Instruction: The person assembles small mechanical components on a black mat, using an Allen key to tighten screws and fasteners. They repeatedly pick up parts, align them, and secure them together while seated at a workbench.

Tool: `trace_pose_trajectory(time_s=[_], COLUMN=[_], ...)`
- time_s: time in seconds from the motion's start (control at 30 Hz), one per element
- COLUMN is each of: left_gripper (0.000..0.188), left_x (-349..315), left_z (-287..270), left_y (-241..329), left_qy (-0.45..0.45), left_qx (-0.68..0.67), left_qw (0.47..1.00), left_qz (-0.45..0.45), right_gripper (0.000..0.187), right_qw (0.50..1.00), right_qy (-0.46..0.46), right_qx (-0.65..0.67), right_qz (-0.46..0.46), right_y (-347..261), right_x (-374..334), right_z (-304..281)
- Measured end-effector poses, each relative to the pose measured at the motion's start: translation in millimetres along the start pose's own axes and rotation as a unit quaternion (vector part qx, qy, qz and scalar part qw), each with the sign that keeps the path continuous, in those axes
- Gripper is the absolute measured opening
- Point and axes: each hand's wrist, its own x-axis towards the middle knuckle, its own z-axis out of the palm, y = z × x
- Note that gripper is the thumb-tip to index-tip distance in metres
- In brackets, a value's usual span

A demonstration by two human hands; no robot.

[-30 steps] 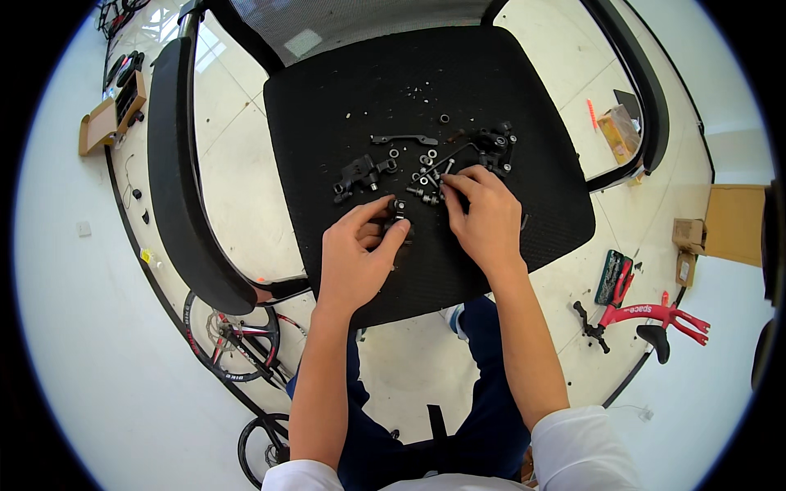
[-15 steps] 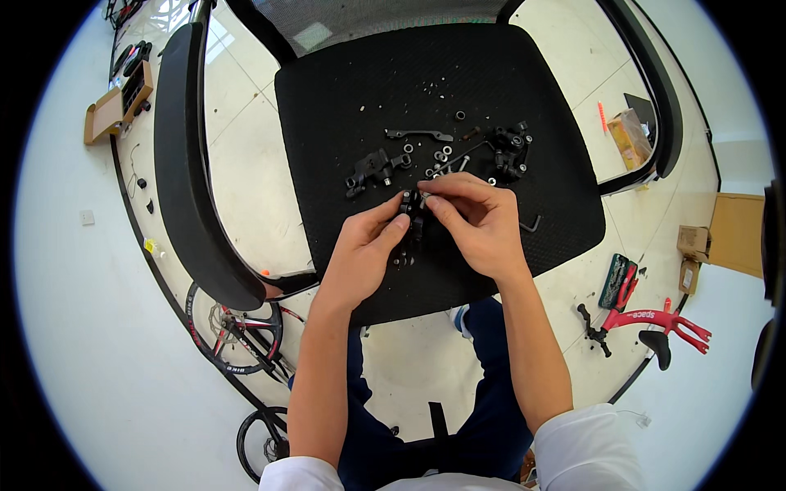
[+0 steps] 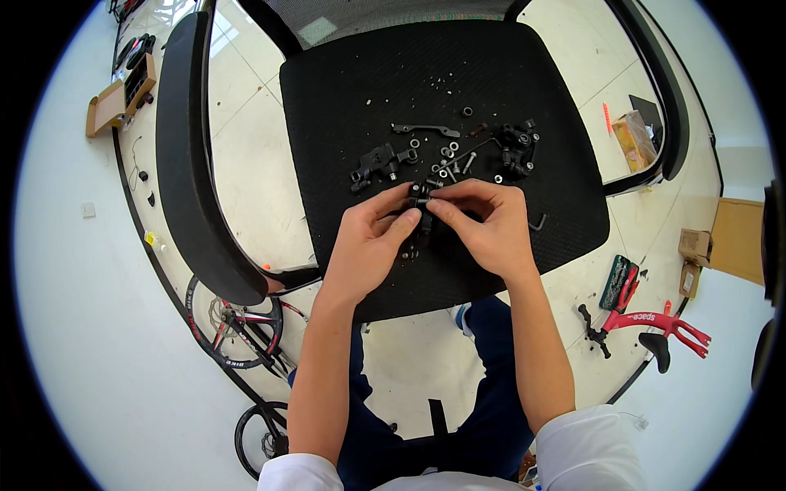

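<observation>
My left hand (image 3: 368, 245) is closed round a small black metal part (image 3: 418, 190), which looks like a bicycle disc-brake caliper, just above the front half of the black chair seat (image 3: 344, 90). From the other side, my right hand (image 3: 489, 225) pinches thumb and forefinger against it; what lies between those fingertips is too small to make out. Beyond my hands lie a second black caliper (image 3: 378, 164) to the left and a third (image 3: 516, 150) to the right. Between them are several washers (image 3: 449, 151), a silver bolt (image 3: 469, 163) and a flat black bracket (image 3: 426, 130).
A hex key (image 3: 537, 222) lies right of my right hand. A brown bolt (image 3: 478, 129) and a dark ring (image 3: 467, 112) sit farther back. Armrests (image 3: 184, 155) flank the seat. On the floor are wheels (image 3: 233, 327), a red bike frame (image 3: 647, 317) and cardboard boxes (image 3: 694, 244).
The view has shifted slightly, so the seat and parts appear a little to the right. My right fingertips have slid a little along the caliper's side; my left hand keeps its grip.
</observation>
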Motion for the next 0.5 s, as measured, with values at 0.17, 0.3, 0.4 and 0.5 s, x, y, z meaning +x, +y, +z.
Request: trace_pose_trajectory(time_s=[0.17,0.3,0.4,0.5], left_gripper=[0.038,0.039,0.041,0.043], left_x=[2,2,4,1], left_z=[0,2,2,6], left_y=[-2,-3,-6,-4], left_qy=[0.012,0.025,0.044,0.051], left_qx=[0.008,-0.011,0.018,0.041], left_qw=[1.000,0.999,0.998,0.997], left_qz=[0.027,0.029,0.033,0.045], right_gripper=[0.013,0.016,0.019,0.020], right_qw=[0.997,0.994,0.995,0.994], right_qy=[-0.028,-0.020,-0.014,-0.012], right_qx=[-0.058,-0.100,-0.094,-0.092], right_qz=[0.041,0.027,0.028,0.053], right_y=[-3,0,7,5], right_x=[1,2,3,3], right_z=[-4,-4,-5,-6])
